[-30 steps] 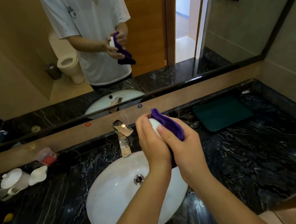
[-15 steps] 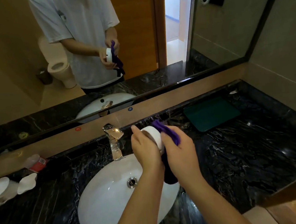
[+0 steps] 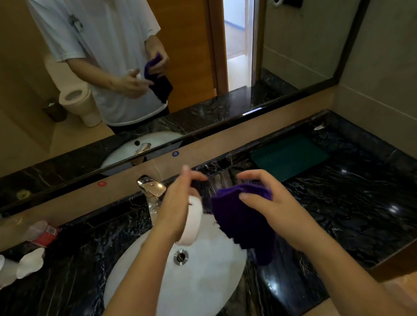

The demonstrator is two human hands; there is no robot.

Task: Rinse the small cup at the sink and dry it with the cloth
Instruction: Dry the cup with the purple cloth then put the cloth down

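My left hand [image 3: 175, 208] holds the small white cup [image 3: 192, 220] on its side above the white oval sink [image 3: 144, 291], fingers partly spread. Just right of it, my right hand [image 3: 270, 202] grips the purple cloth [image 3: 241, 221], which hangs down over the sink's right rim. A small gap separates the cup and the cloth. The gold tap [image 3: 152, 188] stands behind my left hand; no water is visible running.
Black marble counter [image 3: 360, 207] surrounds the sink. White cups and a lid [image 3: 21, 265] and a small red-labelled bottle [image 3: 45, 233] sit at the left. A dark green tray [image 3: 288, 156] lies at the back right. A wall mirror [image 3: 293, 47] runs behind.
Cup and cloth were pressed together between both hands; now my hands have drawn apart, the cup in the left, the cloth in the right, and both sit lower over the sink.
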